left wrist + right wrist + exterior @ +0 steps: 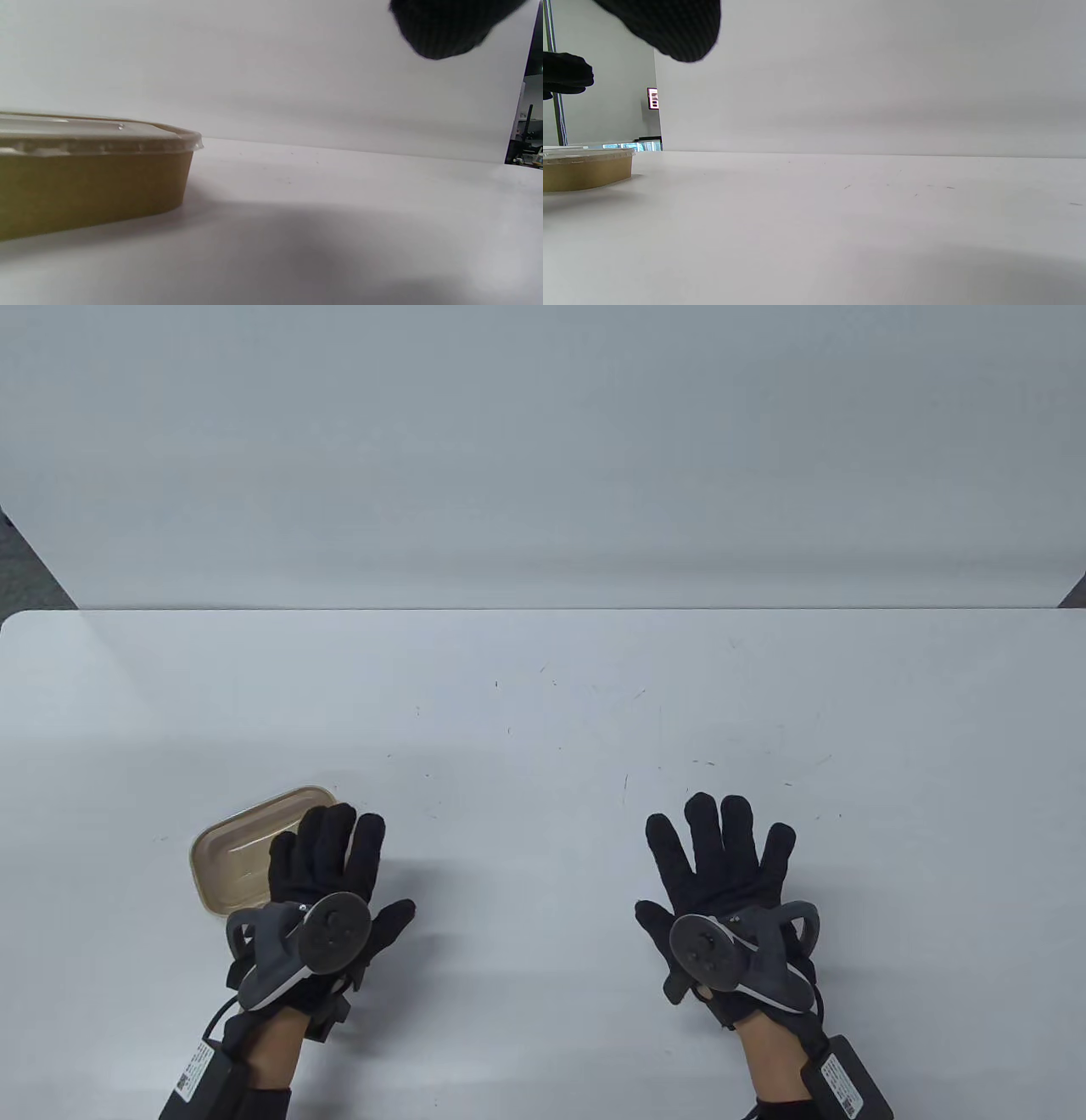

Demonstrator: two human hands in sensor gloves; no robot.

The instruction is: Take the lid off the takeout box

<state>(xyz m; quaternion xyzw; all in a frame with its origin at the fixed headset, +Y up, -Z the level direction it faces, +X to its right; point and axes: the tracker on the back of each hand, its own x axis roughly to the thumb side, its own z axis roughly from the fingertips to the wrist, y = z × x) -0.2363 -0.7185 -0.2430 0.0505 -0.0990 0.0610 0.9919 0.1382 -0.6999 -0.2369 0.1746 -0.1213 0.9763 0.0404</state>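
A white counter (543,712) is seen from above, with two black-gloved hands reaching in from the near edge. The takeout box (242,848), a shallow tan rectangular container with rounded corners, sits on the counter toward the near left and serves as the landmark here. Its clear plastic lid (97,135) is seated all the way around the rim, so the task has not yet started.

The left hand (327,874) is spread flat directly over the box's right end, fingers apart, gripping nothing. From the wrist view a fingertip hangs above counter level, so the hand looks to be hovering rather than pressing down, though contact with the lid cannot be confirmed. This placement probably readies it to steady the box or find the lid's edge.

The right hand (721,865) is well to the right of the box, also spread flat with fingers apart and holding nothing. It appears to be waiting, likely to peel the lid once the box is braced.
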